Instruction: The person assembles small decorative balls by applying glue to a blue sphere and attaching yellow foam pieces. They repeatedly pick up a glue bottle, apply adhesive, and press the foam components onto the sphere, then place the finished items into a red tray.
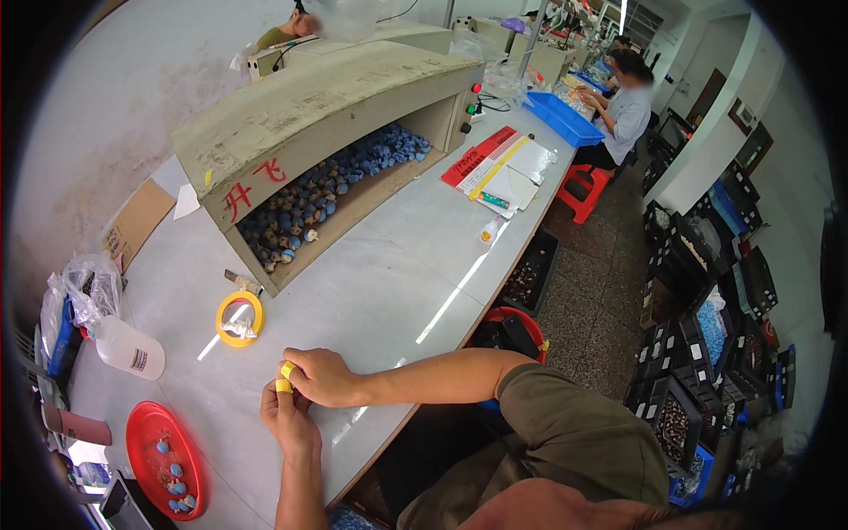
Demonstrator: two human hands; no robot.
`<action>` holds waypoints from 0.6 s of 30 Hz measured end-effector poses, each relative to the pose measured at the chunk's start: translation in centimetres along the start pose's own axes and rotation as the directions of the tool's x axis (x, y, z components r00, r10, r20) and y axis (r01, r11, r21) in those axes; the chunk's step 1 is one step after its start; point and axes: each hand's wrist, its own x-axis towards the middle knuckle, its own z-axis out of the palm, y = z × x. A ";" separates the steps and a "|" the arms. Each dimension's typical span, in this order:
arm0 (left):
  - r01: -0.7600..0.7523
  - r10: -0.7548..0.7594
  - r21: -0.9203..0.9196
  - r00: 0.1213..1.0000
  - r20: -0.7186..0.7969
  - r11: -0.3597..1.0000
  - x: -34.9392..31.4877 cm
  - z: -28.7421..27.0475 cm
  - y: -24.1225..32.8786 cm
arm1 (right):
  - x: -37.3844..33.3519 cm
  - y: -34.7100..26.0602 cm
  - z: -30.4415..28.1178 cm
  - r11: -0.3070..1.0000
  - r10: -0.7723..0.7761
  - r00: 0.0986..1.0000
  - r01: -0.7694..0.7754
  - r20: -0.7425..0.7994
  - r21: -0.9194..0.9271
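Note:
Over the near part of the grey table, my left hand (291,422) and my right hand (323,378) meet with fingers bent and pressed together. Each has a yellow wrap (283,386) round a digit. Whatever they hold, if anything, is hidden between the fingers. Just beyond them lies a yellow roll of tape (221,320) with crumpled white scraps in its ring. To the left, a red oval tray (139,446) holds several small blue and tan pieces (176,487).
A beige open-fronted box (305,115) full of small blue and tan pieces stands beyond my hands. A white bottle (130,349) and brown cup (78,426) are at left. Papers (508,177) and a blue bin (562,118) lie far right, near a seated person (629,110).

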 end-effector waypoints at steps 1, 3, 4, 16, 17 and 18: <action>0.002 -0.002 0.001 1.000 0.004 1.000 0.0 -0.1 -0.1 | -0.1 0.0 0.1 1.000 -0.008 1.000 0.008 -0.010 0.003; 0.006 -0.006 0.003 1.000 0.013 1.000 0.0 -0.3 -0.1 | -0.2 0.0 0.1 1.000 -0.012 1.000 0.012 -0.019 0.017; 0.003 -0.003 0.001 1.000 0.014 1.000 0.0 -0.4 -0.2 | -0.2 -0.1 0.0 1.000 -0.007 1.000 0.008 -0.018 0.027; 0.000 0.000 0.002 1.000 0.007 1.000 0.1 -0.4 -0.4 | -0.4 -0.1 0.0 0.999 -0.023 0.999 0.024 -0.036 0.025; -0.001 0.001 0.003 1.000 0.004 1.000 0.1 -0.5 -0.5 | -0.4 0.0 0.0 0.999 -0.022 0.999 0.023 -0.038 0.026; 0.000 0.000 0.005 1.000 -0.001 1.000 0.2 -0.6 -0.6 | -0.4 0.0 0.1 1.000 -0.017 0.999 0.018 -0.033 0.024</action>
